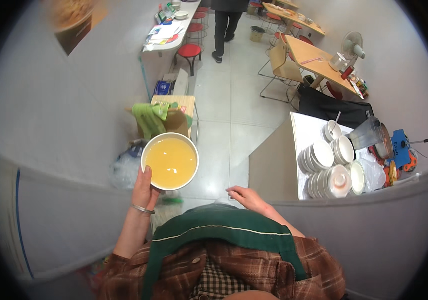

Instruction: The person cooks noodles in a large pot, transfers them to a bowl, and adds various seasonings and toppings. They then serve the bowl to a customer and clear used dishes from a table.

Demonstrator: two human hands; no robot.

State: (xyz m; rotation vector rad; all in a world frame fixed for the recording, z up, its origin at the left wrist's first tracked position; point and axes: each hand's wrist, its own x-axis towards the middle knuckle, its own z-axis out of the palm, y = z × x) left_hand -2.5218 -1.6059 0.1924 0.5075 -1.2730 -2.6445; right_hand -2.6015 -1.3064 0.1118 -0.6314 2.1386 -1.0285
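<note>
A white round bowl (170,161) of yellow-orange liquid is held up in my left hand (146,187), with the thumb over the rim and the other fingers beneath. The liquid's surface catches two small reflections. In front of my green apron (221,223), my right hand (249,198) hangs in the air with loosely bent fingers and nothing visible in it. The counter with stacked bowls stands further right, apart from that hand.
Stacked white bowls (317,155) and a clear blender jug (365,133) stand on the right counter (295,150). At left is a wooden chair with a green cloth (148,118). A tiled aisle (214,112) runs ahead, where a person (227,26) stands or walks between tables and red stools (189,50).
</note>
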